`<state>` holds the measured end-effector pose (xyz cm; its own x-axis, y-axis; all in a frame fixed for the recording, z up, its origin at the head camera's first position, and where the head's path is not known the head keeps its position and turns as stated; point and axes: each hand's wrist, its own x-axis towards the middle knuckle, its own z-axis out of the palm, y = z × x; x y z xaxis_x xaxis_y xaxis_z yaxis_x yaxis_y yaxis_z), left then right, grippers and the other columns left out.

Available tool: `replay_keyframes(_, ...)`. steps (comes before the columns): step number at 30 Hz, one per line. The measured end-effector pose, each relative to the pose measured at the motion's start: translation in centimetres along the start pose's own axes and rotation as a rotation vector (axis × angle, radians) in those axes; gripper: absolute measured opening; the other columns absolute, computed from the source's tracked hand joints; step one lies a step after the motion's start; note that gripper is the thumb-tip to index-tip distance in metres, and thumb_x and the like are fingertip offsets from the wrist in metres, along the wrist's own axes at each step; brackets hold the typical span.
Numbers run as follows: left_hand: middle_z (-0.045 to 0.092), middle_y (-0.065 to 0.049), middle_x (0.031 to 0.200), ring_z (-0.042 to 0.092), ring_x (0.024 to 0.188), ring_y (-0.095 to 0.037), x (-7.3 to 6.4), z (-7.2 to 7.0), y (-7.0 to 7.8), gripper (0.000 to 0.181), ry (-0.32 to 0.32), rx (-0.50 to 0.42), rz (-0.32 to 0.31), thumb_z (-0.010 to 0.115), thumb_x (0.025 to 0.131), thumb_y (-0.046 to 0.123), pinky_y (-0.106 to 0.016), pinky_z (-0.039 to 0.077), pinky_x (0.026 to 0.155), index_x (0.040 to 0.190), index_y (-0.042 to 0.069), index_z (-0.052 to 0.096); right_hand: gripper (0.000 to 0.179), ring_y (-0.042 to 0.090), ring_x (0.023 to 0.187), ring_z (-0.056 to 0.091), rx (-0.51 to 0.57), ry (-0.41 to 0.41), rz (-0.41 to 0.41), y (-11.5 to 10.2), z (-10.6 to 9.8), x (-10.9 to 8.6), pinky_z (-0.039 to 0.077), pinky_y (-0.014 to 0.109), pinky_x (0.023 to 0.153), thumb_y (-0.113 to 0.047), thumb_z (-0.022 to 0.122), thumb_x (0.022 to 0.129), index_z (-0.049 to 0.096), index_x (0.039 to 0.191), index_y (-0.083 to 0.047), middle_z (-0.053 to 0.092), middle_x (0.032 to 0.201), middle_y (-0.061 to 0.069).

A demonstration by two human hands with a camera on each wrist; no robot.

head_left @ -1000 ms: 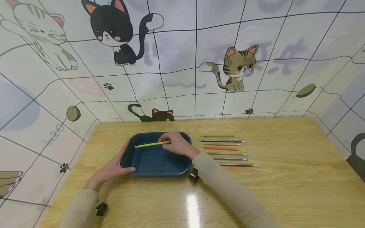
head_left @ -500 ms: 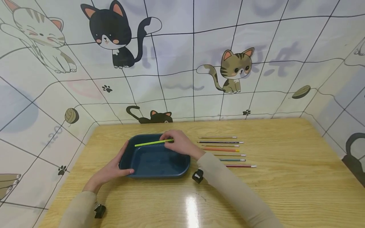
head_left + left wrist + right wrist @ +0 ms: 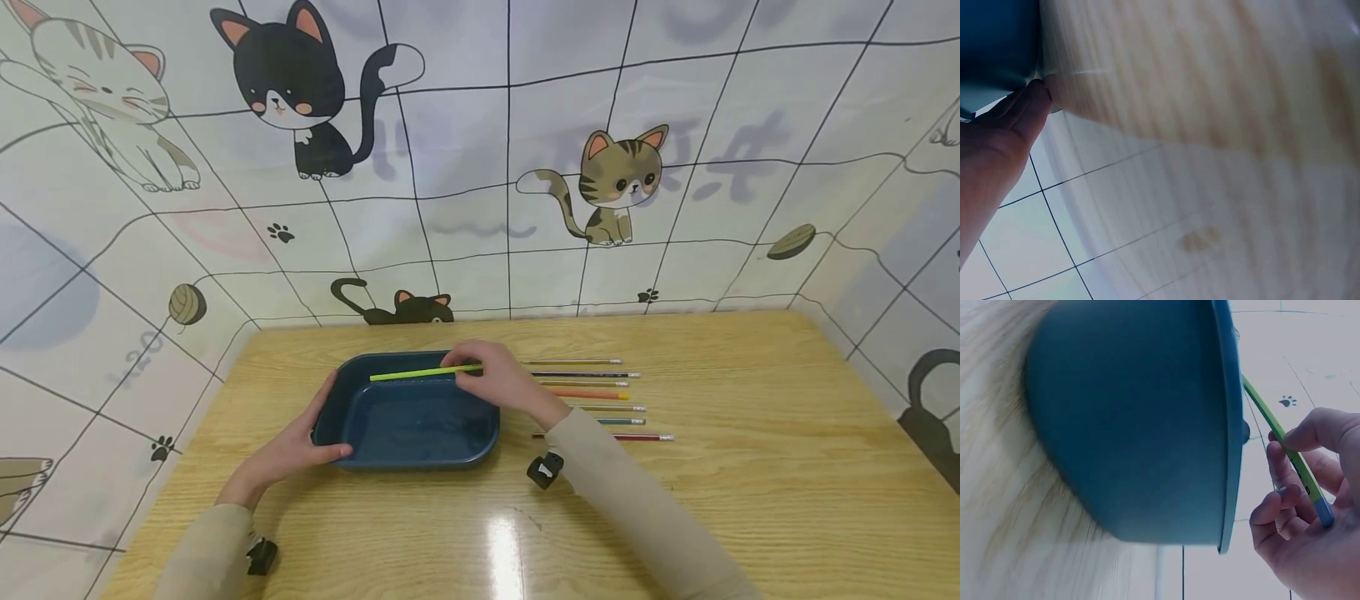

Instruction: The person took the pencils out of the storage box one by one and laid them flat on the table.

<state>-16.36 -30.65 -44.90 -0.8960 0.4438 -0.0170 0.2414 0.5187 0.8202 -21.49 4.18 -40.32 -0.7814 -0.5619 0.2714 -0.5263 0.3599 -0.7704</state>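
Observation:
My right hand (image 3: 501, 385) pinches a lime-green pencil (image 3: 408, 375) between thumb and fingers, over the back right of a dark blue plastic basin (image 3: 408, 465). The pencil slants above the basin, its free end pointing left. In the right wrist view the pencil (image 3: 1266, 415) shows a blue-grey end against the palm, and its far part goes behind the basin's rim. My left hand (image 3: 288, 452) grips the basin's left side, thumb over the front left rim and fingers along the outer wall. In the left wrist view the fingers of the left hand (image 3: 1007, 137) lie against the basin's wall.
Several pencils lie in a row right of the basin, among them an orange pencil (image 3: 588, 394) and a dark red pencil (image 3: 645, 437). My right hand and forearm cover some of their left ends. A cat-print wall covering (image 3: 465, 208) rises behind the wooden table (image 3: 750, 467).
My right hand has drawn the lime-green pencil rightward and slightly up, toward the basin's right rim. My left hand has kept its grip on the basin. The head view has shifted a little.

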Motion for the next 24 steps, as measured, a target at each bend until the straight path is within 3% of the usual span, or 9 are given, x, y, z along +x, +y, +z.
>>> replay_keyframes(5,-0.004,-0.015,0.16,-0.001,0.141,-0.043,0.1,-0.1,-0.1,0.111,0.003,0.018,-0.001,0.078,0.081,0.017,-0.069,0.008,0.103,0.156,0.027,-0.003,0.023,0.02,0.105,0.059,0.045,0.039,0.034,0.4,-1.0,-1.6,0.048,0.038,0.087,-0.002,0.058,0.091,0.07,0.11,-0.007,0.066,0.112,0.004)
replay_keyframes(15,-0.005,-0.016,0.16,-0.003,0.141,-0.042,0.1,-0.1,-0.1,0.111,-0.004,-0.002,-0.003,0.077,0.082,0.016,-0.069,0.006,0.103,0.156,0.028,-0.004,0.022,0.023,0.102,0.058,0.032,0.102,0.095,2.0,-2.4,-4.0,0.047,0.047,0.086,-0.003,0.058,0.091,0.071,0.108,-0.01,0.066,0.113,0.004)
replay_keyframes(21,-0.006,-0.015,0.16,-0.004,0.141,-0.041,0.1,-0.1,-0.1,0.11,-0.007,-0.014,-0.009,0.077,0.082,0.015,-0.069,0.006,0.103,0.156,0.029,-0.004,0.024,0.025,0.104,0.059,0.038,0.129,0.099,2.3,-3.4,-5.3,0.048,0.044,0.082,-0.002,0.058,0.091,0.07,0.112,-0.005,0.066,0.115,0.007)
replay_keyframes(24,-0.006,-0.015,0.16,-0.004,0.141,-0.042,0.0,-0.1,-0.2,0.111,-0.01,-0.018,-0.011,0.077,0.082,0.015,-0.069,0.006,0.103,0.156,0.028,-0.004,0.023,0.025,0.097,0.059,0.043,0.141,0.102,2.1,-3.9,-5.9,0.047,0.041,0.078,0.0,0.058,0.091,0.07,0.111,-0.003,0.066,0.114,0.009)
